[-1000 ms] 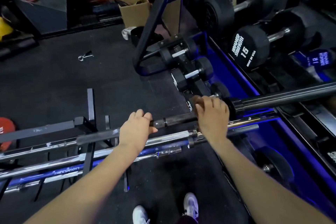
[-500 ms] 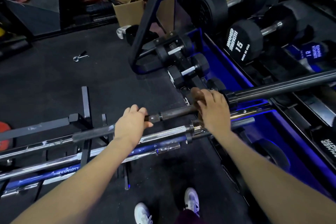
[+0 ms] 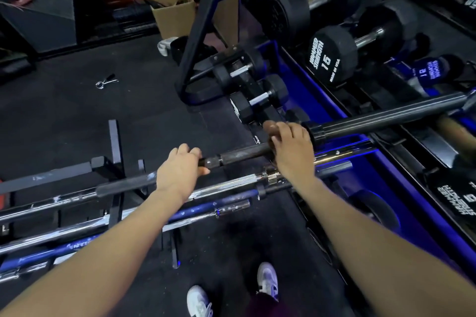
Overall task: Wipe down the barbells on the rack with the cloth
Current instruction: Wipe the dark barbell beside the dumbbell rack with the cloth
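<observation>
Over the low rack (image 3: 113,152), both hands work the top barbell (image 3: 242,156), a dark bar lying across the other barbells stacked on the rack's arms. Left hand (image 3: 180,171) has its grip curled round the shaft, steadying it; right hand (image 3: 292,148) has its grip closed round a brown cloth (image 3: 269,127) bunched over the shaft just inside the thick black sleeve (image 3: 386,117). To wipe well, I judge the left should hold the bar firm against rolling while the right drags the cloth along with steady pressure, turning the wrist to reach the underside. Chrome and blue bars (image 3: 226,184) lie just beneath, close enough to catch knuckles. Dumbbells (image 3: 332,56), 1 marked 15, crowd the blue-lit shelf on the right, where the sleeve's far end passes near them; a spring collar (image 3: 105,82) lies on the floor well apart
</observation>
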The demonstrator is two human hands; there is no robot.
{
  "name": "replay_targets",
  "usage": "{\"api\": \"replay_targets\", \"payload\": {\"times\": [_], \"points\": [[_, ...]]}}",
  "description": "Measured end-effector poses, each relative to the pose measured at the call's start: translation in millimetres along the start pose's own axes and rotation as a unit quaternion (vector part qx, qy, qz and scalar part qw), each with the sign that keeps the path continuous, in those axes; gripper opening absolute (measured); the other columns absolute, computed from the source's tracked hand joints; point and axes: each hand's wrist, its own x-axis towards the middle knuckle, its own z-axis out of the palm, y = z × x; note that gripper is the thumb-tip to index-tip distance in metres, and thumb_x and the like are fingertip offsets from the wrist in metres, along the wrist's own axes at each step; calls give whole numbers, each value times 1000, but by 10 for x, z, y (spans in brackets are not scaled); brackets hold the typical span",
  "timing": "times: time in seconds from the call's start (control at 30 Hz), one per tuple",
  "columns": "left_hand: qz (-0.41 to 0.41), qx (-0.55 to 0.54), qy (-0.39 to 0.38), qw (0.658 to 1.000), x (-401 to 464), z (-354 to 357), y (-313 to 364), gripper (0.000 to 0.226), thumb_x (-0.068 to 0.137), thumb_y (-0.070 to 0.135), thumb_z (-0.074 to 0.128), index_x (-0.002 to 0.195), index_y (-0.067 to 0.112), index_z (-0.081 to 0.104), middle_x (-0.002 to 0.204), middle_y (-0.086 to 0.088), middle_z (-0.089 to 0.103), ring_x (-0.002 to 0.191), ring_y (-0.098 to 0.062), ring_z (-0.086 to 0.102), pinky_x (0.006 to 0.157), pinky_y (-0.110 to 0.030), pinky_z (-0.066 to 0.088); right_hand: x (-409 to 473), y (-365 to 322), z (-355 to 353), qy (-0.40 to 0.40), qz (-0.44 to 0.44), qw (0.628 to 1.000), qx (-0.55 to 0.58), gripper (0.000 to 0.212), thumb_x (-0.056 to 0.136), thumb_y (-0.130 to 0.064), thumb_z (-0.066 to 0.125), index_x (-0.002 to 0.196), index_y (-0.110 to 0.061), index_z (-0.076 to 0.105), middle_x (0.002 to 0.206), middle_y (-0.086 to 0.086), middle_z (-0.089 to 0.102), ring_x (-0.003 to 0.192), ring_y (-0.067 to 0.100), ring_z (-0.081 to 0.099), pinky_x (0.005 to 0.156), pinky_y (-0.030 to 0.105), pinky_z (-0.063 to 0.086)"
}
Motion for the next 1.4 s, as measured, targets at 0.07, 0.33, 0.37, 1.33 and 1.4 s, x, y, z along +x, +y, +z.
{"api": "replay_targets", "payload": {"times": [0.07, 0.33, 0.37, 1.33, 1.4], "points": [[-1, 5, 1, 1000, -6, 2, 16, 37, 90, 40, 57, 119, 17, 53, 109, -5, 45, 109, -23, 41, 85, -37, 44, -150, -430, 43, 20, -4, 1000, 20, 30, 91, -27, 49, 116, -12, 59, 116, 16, 55, 110, 36, 50, 98, 44, 38], [-5, -7, 2, 1000, 6, -19, -36, 35, 89, 38, 60, 116, 16, 56, 106, -5, 46, 111, -24, 43, 88, -41, 45, -49, -191, -54, -81, -133, 986, 64, 42, 94, -26, 52, 135, -19, 48, 133, 6, 49, 124, 25, 44, 103, 36, 38], [-3, -9, 6, 1000, 11, -16, -33, 35, 89, 38, 60, 116, 16, 56, 105, -5, 46, 111, -24, 43, 88, -40, 45, 0, -42, -100, -71, -88, 992, 54, 42, 96, -26, 50, 137, -20, 45, 136, 5, 47, 127, 24, 41, 103, 35, 38], [-35, -41, 26, 998, 1, -8, 1, 39, 89, 40, 60, 120, 18, 55, 107, -2, 46, 115, -18, 42, 82, -36, 47, 243, -850, 126, -100, -159, 978, -86, 32, 98, -35, 41, 102, -10, 60, 93, 10, 64, 88, 34, 62, 72, 39, 43], [-36, -42, 16, 998, 1, -15, -7, 40, 88, 41, 60, 121, 19, 55, 107, -1, 46, 115, -18, 41, 83, -36, 46, 5, -816, 102, -48, -163, 983, -66, 30, 88, -35, 56, 101, -9, 62, 92, 10, 63, 84, 32, 62, 71, 38, 47]]}}
